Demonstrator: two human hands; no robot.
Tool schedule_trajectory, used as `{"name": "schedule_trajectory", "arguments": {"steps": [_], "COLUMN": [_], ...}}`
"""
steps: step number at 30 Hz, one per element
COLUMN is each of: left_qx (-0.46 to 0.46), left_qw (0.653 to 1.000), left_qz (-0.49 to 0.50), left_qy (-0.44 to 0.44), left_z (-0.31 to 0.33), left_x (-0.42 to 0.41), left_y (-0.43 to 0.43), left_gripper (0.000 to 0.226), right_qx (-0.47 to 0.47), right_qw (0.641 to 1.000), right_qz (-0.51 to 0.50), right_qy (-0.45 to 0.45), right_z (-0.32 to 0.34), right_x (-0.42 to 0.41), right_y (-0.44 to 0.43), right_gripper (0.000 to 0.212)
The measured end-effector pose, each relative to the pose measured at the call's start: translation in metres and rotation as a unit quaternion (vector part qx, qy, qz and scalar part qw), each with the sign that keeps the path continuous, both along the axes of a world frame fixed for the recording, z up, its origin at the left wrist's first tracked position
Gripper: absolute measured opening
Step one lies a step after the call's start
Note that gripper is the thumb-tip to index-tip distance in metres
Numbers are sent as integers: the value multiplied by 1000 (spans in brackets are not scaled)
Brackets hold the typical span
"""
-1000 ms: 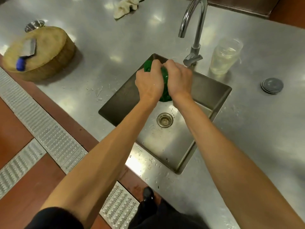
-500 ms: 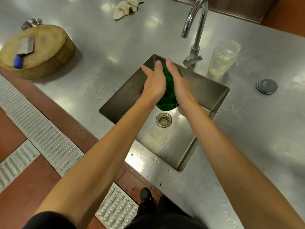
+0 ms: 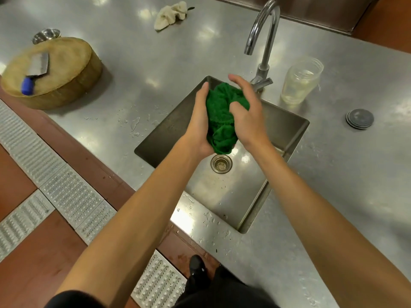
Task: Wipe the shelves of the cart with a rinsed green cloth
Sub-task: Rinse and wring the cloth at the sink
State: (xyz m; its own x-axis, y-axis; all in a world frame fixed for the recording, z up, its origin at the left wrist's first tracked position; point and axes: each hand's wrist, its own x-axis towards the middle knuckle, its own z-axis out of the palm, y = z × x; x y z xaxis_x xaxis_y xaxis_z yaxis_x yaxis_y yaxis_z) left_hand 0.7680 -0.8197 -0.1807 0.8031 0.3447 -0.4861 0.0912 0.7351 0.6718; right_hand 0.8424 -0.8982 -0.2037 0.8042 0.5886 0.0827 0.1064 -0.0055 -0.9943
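Left hand [image 3: 201, 121] and right hand [image 3: 248, 114] are covering much of the bunched green cloth [image 3: 221, 116]. Small metal bowl [image 3: 46, 35] is sitting partly hidden behind the round chopping block [image 3: 53, 72]. Faucet [image 3: 263, 41] arch is getting clipped by the top edge.

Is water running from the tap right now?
No, nothing flows from the tap; both hands just hold the cloth over the sink.

Cleaver [image 3: 36, 67] on round chopping block [image 3: 66, 72], beige rag [image 3: 170, 15], plastic jar [image 3: 299, 82].
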Motion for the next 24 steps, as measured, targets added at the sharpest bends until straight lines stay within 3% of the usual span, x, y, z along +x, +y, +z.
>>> {"name": "schedule_trajectory", "arguments": {"steps": [3, 6, 8, 11, 13, 16, 20, 24], "left_qx": [44, 140, 156, 273, 268, 267, 323, 431], "left_qw": [999, 984, 981, 949, 948, 938, 916, 876], "left_qz": [18, 110, 118, 96, 107, 148, 136, 85], "left_qy": [21, 19, 18, 123, 133, 165, 193, 201], "left_z": [4, 0, -1, -11, -17, -20, -14, -16], "left_x": [7, 18, 23, 26, 24, 24, 31, 33], "left_y": [-11, -23, -17, -5, -2, -3, -4, -1], "left_gripper": [48, 39, 40, 35, 42, 70, 45, 41], "right_qx": [-27, -31, -44, -50, -54, -60, -55, -66], "right_qw": [998, 999, 997, 993, 991, 990, 985, 975], "right_qz": [62, 19, -23, -74, -97, -122, -165, -206], "right_qy": [7, -2, -53, -81, -81, -42, 1, 52], "right_z": [1, 15, 22, 16, 9, 2, 4, 3], "right_x": [-2, -9, -8, -5, -6, -4, 3, 10], "right_y": [-2, 6, 12, 18, 22, 27, 27, 23], "right_gripper": [66, 84, 77, 48, 37, 34, 36, 36]}}
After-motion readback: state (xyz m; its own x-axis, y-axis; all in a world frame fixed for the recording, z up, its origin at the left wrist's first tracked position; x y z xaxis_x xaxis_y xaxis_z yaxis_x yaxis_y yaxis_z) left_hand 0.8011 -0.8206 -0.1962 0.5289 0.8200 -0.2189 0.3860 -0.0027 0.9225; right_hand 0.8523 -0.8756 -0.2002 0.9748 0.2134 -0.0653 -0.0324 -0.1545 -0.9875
